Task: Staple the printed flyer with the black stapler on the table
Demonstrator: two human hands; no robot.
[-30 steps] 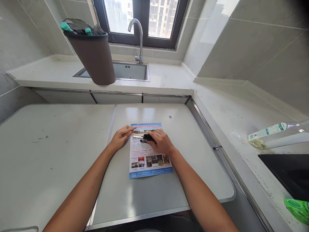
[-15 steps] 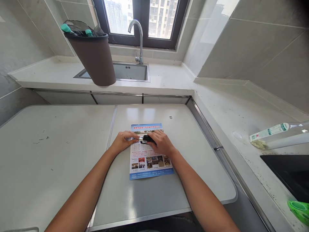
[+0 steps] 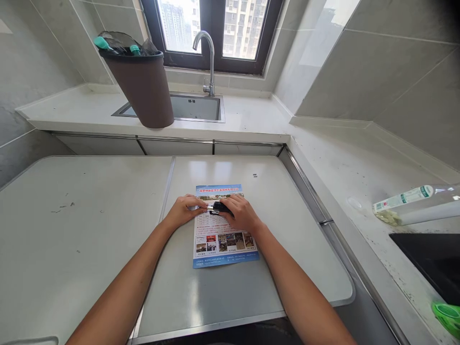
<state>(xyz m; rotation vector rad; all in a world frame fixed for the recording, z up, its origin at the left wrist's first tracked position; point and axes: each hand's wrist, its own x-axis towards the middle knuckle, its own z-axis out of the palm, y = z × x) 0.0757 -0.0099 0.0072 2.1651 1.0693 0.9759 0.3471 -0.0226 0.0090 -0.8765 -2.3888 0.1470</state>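
A colourful printed flyer (image 3: 223,239) lies flat on the pale table (image 3: 89,230) in front of me. My right hand (image 3: 241,214) is curled over a small black tool with a metal strip (image 3: 217,207) resting on the upper part of the flyer. My left hand (image 3: 185,211) rests at the flyer's left edge, its fingertips pinched on the metal end of that tool. Much of the tool is hidden under my fingers.
A brown bin (image 3: 142,81) with a dark liner stands on the counter edge beside the sink (image 3: 194,106) and tap (image 3: 208,57). On the right counter lie a plastic bottle (image 3: 417,203), a black hob (image 3: 431,258) and a green item (image 3: 449,316).
My left hand has moved from the flyer's top edge down to the metal end of the tool. The right hand stays on the tool.
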